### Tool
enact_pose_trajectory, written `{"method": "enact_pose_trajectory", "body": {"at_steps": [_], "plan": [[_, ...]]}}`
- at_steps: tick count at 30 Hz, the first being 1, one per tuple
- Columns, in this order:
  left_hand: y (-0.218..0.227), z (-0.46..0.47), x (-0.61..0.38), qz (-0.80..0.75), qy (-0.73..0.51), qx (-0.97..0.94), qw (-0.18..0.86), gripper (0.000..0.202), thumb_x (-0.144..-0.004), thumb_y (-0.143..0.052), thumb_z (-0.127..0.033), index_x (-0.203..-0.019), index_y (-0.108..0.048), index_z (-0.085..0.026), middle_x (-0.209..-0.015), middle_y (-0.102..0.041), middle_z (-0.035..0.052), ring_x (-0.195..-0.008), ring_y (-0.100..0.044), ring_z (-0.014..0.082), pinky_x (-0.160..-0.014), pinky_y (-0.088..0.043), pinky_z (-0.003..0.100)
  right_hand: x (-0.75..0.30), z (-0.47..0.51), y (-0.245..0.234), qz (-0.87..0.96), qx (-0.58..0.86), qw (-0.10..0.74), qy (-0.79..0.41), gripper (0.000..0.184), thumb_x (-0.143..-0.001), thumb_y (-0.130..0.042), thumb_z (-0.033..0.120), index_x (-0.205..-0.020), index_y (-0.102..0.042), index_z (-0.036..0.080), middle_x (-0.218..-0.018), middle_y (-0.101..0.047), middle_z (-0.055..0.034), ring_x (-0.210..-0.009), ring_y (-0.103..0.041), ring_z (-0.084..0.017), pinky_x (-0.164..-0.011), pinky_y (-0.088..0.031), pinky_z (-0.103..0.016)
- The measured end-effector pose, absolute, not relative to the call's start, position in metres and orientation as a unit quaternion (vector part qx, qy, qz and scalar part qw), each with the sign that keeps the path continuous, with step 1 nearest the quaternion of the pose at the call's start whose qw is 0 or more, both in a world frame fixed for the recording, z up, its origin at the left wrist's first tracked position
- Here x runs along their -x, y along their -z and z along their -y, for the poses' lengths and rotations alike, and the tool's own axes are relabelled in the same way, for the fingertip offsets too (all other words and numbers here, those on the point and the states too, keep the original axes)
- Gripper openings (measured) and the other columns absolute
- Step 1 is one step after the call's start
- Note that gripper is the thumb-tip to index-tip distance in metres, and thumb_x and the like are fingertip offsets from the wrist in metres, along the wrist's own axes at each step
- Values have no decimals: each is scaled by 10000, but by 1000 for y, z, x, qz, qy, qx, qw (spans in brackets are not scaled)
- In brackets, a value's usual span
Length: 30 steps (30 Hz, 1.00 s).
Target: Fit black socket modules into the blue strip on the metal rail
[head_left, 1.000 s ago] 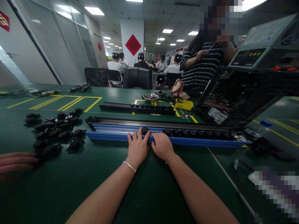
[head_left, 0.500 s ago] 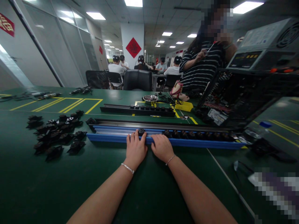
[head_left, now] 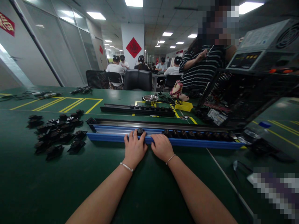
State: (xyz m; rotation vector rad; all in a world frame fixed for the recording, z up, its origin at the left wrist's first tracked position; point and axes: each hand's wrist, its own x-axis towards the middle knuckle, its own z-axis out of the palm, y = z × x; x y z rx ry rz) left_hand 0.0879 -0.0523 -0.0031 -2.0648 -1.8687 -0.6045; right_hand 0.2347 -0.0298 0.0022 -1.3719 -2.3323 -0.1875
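A long blue rail [head_left: 112,137] with an open channel lies across the table in front of me. At its middle, my left hand [head_left: 135,148] has its fingertips around a small black socket-like module [head_left: 140,132] seated in the channel. Just to the right, my right hand [head_left: 162,147] is curled over the rail's near edge, thumb toward me; its fingertips are partly hidden. Past that hand, a row of several black modules [head_left: 191,135] fills the channel toward the right end.
Loose black modules [head_left: 59,135] are heaped at left. Behind the rail lie a long black strip [head_left: 130,123] and a shorter black rail [head_left: 116,109]. A metal bowl [head_left: 150,99], a yellow tray [head_left: 184,106] and an open computer case [head_left: 233,96] stand farther back. A person in stripes [head_left: 198,68] stands across.
My left hand and the module at its fingers have shifted slightly left along the rail. My right hand stays in place. The standing person's upper body has moved a little.
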Motion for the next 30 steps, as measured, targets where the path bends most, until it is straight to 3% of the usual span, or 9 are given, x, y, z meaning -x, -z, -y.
{"method": "enact_pose_trajectory", "body": {"at_steps": [24,30], "plan": [[5,50,-81,668,221,693,159,534,-784,-502,-343,-1304,-479,-228,-1354,-453,185,-1281,-358,323,-1043,-204,548,-235,30,-3,838,497,213,69,252,-805,-482,206,-1032,-584,172,-968,-624,-82,-905,-519,-213,-855,-367,-331],[5,49,-78,673,227,686,155,512,-832,-443,-422,-1301,-486,-222,-1342,-467,187,-1285,-355,324,-1040,-203,572,-235,30,-3,840,497,210,67,261,-812,-480,210,-1049,-581,167,-998,-625,-84,-918,-519,-211,-862,-368,-330]]}}
